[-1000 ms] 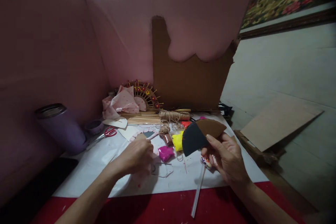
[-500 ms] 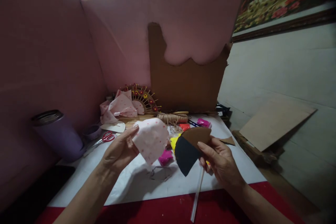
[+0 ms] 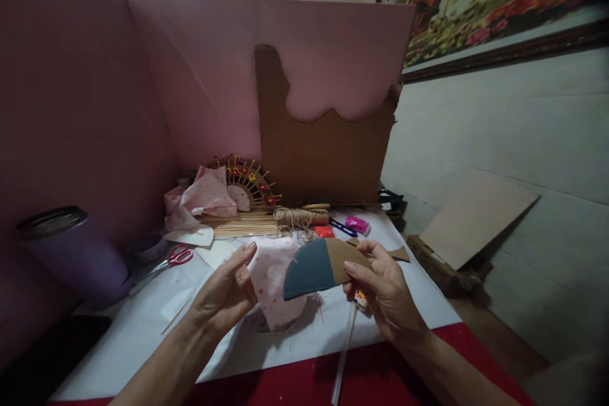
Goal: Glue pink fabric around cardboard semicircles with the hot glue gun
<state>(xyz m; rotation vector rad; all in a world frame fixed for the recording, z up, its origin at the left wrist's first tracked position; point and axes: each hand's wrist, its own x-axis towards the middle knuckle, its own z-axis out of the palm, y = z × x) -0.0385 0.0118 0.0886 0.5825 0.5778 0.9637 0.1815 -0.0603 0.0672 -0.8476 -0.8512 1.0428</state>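
Note:
My left hand (image 3: 223, 295) pinches a pink dotted fabric piece (image 3: 273, 282) and holds it above the white sheet (image 3: 143, 323). My right hand (image 3: 383, 288) grips a fan-shaped cardboard piece (image 3: 318, 264), dark blue on its left part and brown on its right. The cardboard piece overlaps the fabric's upper right edge. Both hands hover over the middle of the sheet.
Red-handled scissors (image 3: 174, 258), a purple tumbler (image 3: 71, 254), bamboo sticks (image 3: 242, 223), a twine spool (image 3: 299, 216), a decorated fan (image 3: 245, 181), pink cloth (image 3: 200, 200) and colourful clay packs (image 3: 356, 224) lie behind. A white stick (image 3: 343, 355) lies near the red table edge. Cardboard backdrop (image 3: 323, 152) stands behind.
My left hand lifted the pink fabric off the sheet and brought it toward the cardboard piece. My right hand swung the cardboard piece left, over the fabric. The camera view shifted right.

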